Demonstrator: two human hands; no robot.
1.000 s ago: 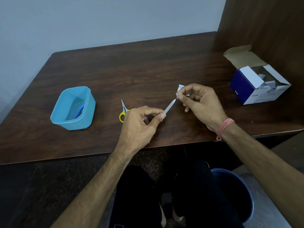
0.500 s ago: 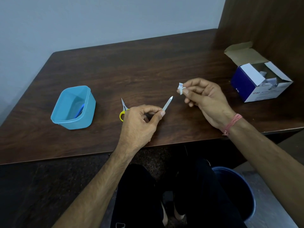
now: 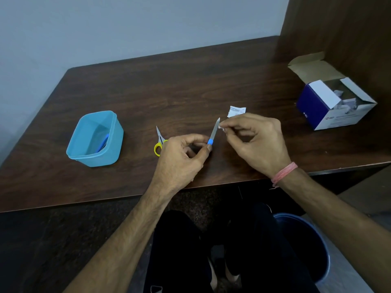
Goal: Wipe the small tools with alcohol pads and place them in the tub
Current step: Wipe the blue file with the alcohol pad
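Fingers of my left hand (image 3: 182, 159) pinched the blue handle end of a small nail file (image 3: 214, 132), curled round it so the metal blade rose tilted toward the far side of the desk (image 3: 190, 81). My right hand (image 3: 256, 140) sat just beside the file's blade, its thumb and forefinger closed on a small white alcohol pad (image 3: 222, 127) that touched or nearly touched the blade near its tip; I could not tell which. A torn white wrapper (image 3: 237, 111) showed just beyond the right hand's knuckles, and I could not tell whether it lay on the desk or was held. A pink band (image 3: 284, 174) circled the right wrist.

Taking the file as the landmark, the yellow-handled scissors (image 3: 159, 142) lay on the desk near it on the left, partly hidden behind my left hand, with the points aimed away from me. The blue tub (image 3: 95, 140) stood farther left, well apart from the file, with 1 blue-handled tool (image 3: 103, 142) leaning inside it. Well apart on the file's right and a little farther back stood an open blue-and-white box (image 3: 330, 102) of pads, flaps up. Below the desk edge, under my right forearm, was a blue bin (image 3: 306, 246).
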